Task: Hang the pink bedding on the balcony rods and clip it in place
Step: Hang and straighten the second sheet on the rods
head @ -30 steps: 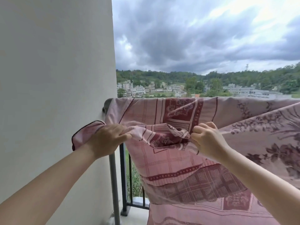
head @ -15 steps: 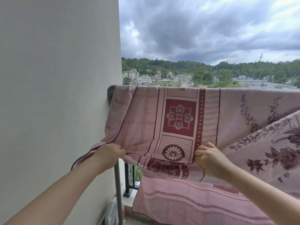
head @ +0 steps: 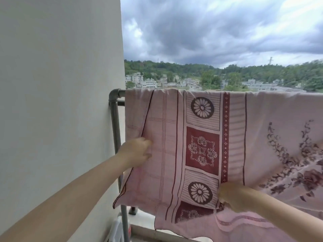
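The pink bedding, patterned with dark red squares and flower medallions, hangs draped over the grey balcony rod, which it hides to the right of the elbow joint. My left hand holds the bedding's left hem about halfway down, fingers curled round the edge. Lower right, my right hand grips the cloth near a flower medallion and holds that part out toward me. No clip is in view.
A plain white wall fills the left side. The grey upright pipe runs down beside it to the floor. White objects stand at the pipe's foot. Beyond the rod lie buildings, trees and cloudy sky.
The bunched fold has been pulled down flat, so the bedding now hangs spread out. My left hand moved up along the left hem; my right hand dropped lower.
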The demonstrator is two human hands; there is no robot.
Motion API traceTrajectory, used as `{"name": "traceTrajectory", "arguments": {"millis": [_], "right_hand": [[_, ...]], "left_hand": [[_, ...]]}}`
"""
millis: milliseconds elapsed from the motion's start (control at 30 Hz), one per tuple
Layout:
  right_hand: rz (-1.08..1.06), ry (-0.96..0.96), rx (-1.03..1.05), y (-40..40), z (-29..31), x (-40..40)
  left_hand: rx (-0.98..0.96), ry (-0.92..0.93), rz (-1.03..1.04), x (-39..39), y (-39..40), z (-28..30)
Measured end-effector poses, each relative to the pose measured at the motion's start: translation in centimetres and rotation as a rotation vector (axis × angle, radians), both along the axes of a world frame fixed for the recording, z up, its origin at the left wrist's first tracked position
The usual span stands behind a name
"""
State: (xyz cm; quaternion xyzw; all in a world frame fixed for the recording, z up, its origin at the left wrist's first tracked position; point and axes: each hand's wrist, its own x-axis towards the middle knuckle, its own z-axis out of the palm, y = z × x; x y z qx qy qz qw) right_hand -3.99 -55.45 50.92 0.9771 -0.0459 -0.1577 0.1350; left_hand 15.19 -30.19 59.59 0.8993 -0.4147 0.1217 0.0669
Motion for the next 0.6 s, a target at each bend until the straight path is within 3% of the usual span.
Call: {"name": "traceTrajectory", "arguments": {"millis": [100, 167, 267, 333, 467, 533, 600], "right_hand": [[-0.072, 0.059, -0.002, 0.6, 0.7, 1.8], [-0.108, 0.071, -0.035, 1.8, 2.7, 3.5], [-0.086, -0.1, -0.05, 3.2, 6.9, 6.7], [0.033, -0.371, -0.107, 3.9, 9.8, 9.0], [0.367, -1.174, -0.2, 5.8, 15.6, 13.3], [0.285, -1.321, -0.216, 6.8, 18.0, 15.1], [0.174, -1.309, -0.118, 7.9, 20.2, 16.8]], "left_hand": [[-0.345, -0.21, 0.106, 2.6, -1.4, 3.8], [-0.445, -0.218, 0.16, 4.0, -2.6, 5.8], [-0.529, -0.276, 0.2, 5.7, -4.1, 8.1], [-0.547, -0.357, 0.167, 6.5, -4.3, 8.8], [-0.57, -0.575, 0.054, 8.0, -3.0, 10.3], [-0.685, -0.426, 0.05, 8.1, -2.4, 11.5], [-0.885, -0.108, 0.149, 8.9, -1.4, 13.1]]}}
